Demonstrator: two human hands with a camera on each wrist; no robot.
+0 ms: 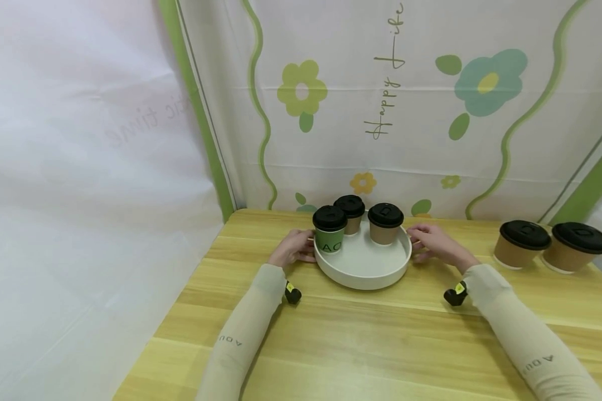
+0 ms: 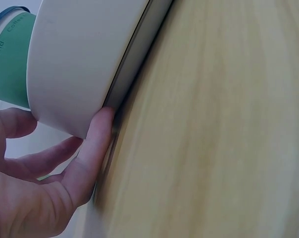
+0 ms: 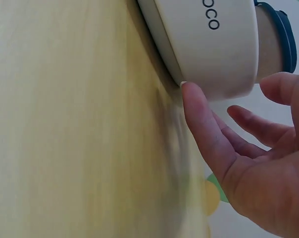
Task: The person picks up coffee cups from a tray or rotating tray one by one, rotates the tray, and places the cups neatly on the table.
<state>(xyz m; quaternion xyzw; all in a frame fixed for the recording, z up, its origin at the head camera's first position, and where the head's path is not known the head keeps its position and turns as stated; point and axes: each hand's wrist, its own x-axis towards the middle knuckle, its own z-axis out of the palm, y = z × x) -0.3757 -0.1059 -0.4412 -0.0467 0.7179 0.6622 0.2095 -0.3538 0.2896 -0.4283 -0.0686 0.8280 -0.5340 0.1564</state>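
A round white tray (image 1: 363,267) stands on the table and carries three lidded paper cups. One is a green cup (image 1: 329,229) at the left; behind it is a brown cup (image 1: 350,214), and to the right another brown cup (image 1: 385,224). My left hand (image 1: 296,247) holds the tray's left side, its thumb (image 2: 22,123) near the rim and little finger (image 2: 97,131) at the base seam. On the opposite side my right hand (image 1: 437,244) holds the tray likewise, thumb (image 3: 278,88) by the rim and little finger (image 3: 199,111) at the lower edge.
Two more brown cups with black lids, a nearer-in one (image 1: 522,244) and an outer one (image 1: 574,247), stand at the table's right. A patterned curtain (image 1: 371,150) hangs behind the wooden table (image 1: 361,345). Black straps with yellow marks sit at both wrists.
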